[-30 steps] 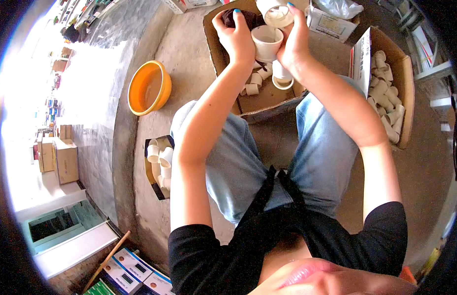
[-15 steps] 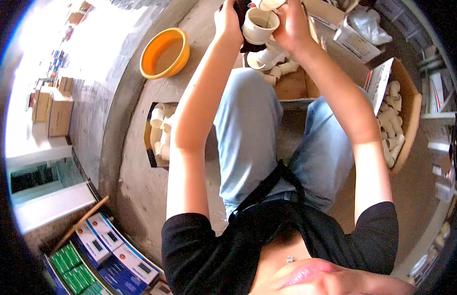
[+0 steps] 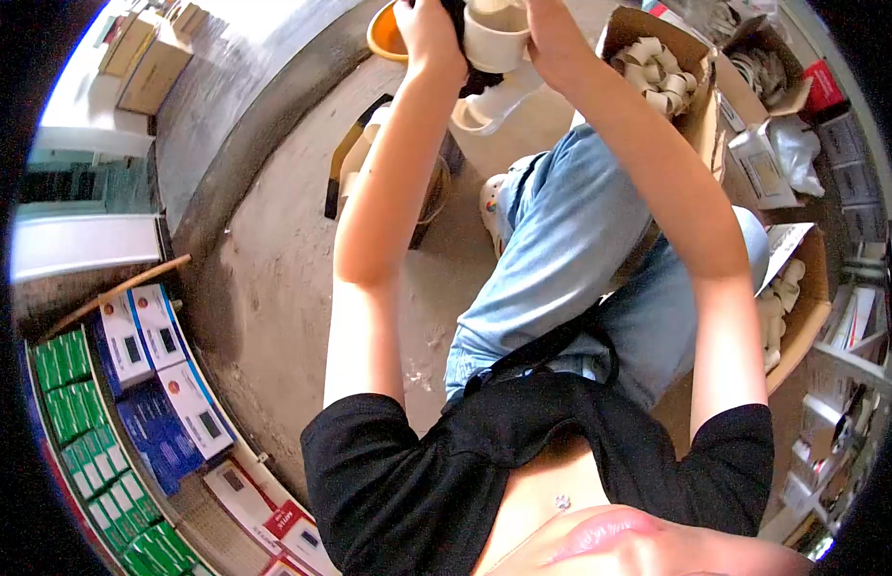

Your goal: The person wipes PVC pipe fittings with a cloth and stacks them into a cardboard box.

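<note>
Both hands are raised at the top edge of the view, close together. Between them is a white plastic pipe fitting (image 3: pixel 496 46), a short wide cup shape with a thick rim. My right hand (image 3: pixel 557 46) grips its right side. My left hand (image 3: pixel 433 40) is closed at its left, against a dark object (image 3: pixel 479 81) that shows behind the fitting and that I cannot make out. Just below, another white pipe fitting (image 3: pixel 504 104) appears beyond the hands; whether it touches them is unclear. The upper fingertips are partly cut off by the frame.
An orange basin (image 3: pixel 386 34) stands on the concrete floor. Cardboard boxes of white fittings stand at the upper right (image 3: pixel 703 115), right (image 3: pixel 801 322) and behind my left forearm (image 3: pixel 342 158). Green and white product boxes (image 3: pixel 105 461) line the lower left. Shelves (image 3: pixel 868 355) run along the right.
The view and my body have turned leftward, so my legs and the boxes appear farther right. The basin has moved to the top edge. My hands still hold the fitting between them.
</note>
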`<state>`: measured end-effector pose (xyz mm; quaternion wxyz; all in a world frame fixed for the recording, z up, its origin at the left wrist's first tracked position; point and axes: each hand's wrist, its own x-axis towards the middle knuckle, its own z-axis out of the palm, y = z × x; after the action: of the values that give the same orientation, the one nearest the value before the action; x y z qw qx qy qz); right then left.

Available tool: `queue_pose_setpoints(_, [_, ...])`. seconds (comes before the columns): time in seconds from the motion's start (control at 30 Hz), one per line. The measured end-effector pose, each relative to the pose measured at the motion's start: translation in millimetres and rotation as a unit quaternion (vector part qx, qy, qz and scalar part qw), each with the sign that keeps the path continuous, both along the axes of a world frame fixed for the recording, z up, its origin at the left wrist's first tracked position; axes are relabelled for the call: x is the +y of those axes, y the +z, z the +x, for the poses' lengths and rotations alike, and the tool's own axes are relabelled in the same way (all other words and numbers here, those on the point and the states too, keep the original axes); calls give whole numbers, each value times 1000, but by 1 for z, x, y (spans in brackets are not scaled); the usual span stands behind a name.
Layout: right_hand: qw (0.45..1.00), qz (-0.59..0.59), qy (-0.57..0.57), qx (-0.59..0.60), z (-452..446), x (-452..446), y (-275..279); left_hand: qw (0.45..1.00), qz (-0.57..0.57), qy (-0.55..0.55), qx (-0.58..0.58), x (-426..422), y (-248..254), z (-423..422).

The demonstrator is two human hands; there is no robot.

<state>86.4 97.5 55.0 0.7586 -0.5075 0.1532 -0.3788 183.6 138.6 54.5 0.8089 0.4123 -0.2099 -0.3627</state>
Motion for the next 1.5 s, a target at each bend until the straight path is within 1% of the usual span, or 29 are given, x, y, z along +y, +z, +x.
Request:
queue_pose_setpoints(0.03, [1000,-1,12,17,5,10,1,996,39,71,-27,8,-4,11])
queue_pose_setpoints(0.1, [998,-6,38,45,21,32,10,995,61,77,-12,37,3,26])
queue_pose_setpoints(0.13, [999,-7,-4,40,30,47,14,995,40,89,-8,49,5,26])
queue_pose_setpoints(0.17, [1000,9,21,13,44,52,9,993,24,110,-24,49,-13,48])
queue_pose_setpoints(0.23, [996,49,70,-37,72,64,-7,996,-4,79,-29,71,-29,73])
queue_pose_setpoints(0.27, [989,91,111,-45,74,77,0,987,45,136,-71,83,-26,75])
queue_pose_setpoints(0.3, [987,70,137,-50,82,81,-1,986,46,135,-90,93,-27,83])
queue_pose_setpoints(0.37, [980,34,187,-60,96,90,-11,975,68,206,-52,105,-31,99])
queue_pose_setpoints(0.4, [973,36,220,-66,105,93,-16,984,23,174,-40,117,-32,110])
queue_pose_setpoints(0.43, [976,47,207,-53,112,99,-23,980,37,189,-41,127,-35,117])
queue_pose_setpoints(0.5, [981,68,178,-29,122,117,-25,969,63,224,-82,144,-33,130])
queue_pose_setpoints(0.53, [976,57,199,-67,129,120,-34,967,55,236,-82,150,-35,132])
queue_pose_setpoints(0.63, [970,91,212,-77,149,116,-68,944,65,309,-97,155,-48,139])
queue_pose_setpoints(0.67, [963,104,227,-102,152,115,-81,934,79,326,-121,154,-56,139])
queue_pose_setpoints(0.77, [957,150,231,-85,145,114,-98,906,119,360,-187,147,-89,141])
queue_pose_setpoints(0.8, [960,111,250,-67,147,103,-113,888,162,367,-223,146,-102,147])
queue_pose_setpoints(0.83, [966,75,244,-31,147,95,-129,868,178,378,-268,144,-118,150])
queue_pose_setpoints(0.9, [972,2,231,41,142,85,-145,860,219,357,-291,143,-140,153])
queue_pose_setpoints(0.93, [985,-9,160,71,149,80,-164,845,230,360,-322,141,-151,152])
queue_pose_setpoints(0.97, [985,-4,141,101,145,79,-165,868,209,339,-295,139,-159,150])
queue_pose_setpoints(1.03, [982,5,106,159,137,78,-167,831,262,357,-338,135,-176,144])
queue_pose_setpoints(1.07, [970,-75,73,219,134,76,-168,860,239,335,-303,132,-177,139])
queue_pose_setpoints(1.1, [948,-155,39,276,132,74,-169,860,236,332,-306,131,-178,135])
queue_pose_setpoints(1.17, [871,-307,-32,382,126,69,-172,865,265,307,-294,129,-177,131])
queue_pose_setpoints(1.2, [843,-369,-56,388,122,68,-174,861,273,304,-302,128,-178,131])
queue_pose_setpoints(1.3, [848,-276,-13,453,120,50,-190,851,297,294,-319,126,-185,141])
queue_pose_setpoints(1.33, [854,-262,-21,448,118,44,-196,850,304,291,-317,126,-191,147])
queue_pose_setpoints(1.43, [839,-240,-60,486,117,32,-206,860,315,283,-285,125,-208,164])
queue_pose_setpoints(1.5, [839,-263,-112,463,114,31,-207,861,325,286,-266,126,-197,158])
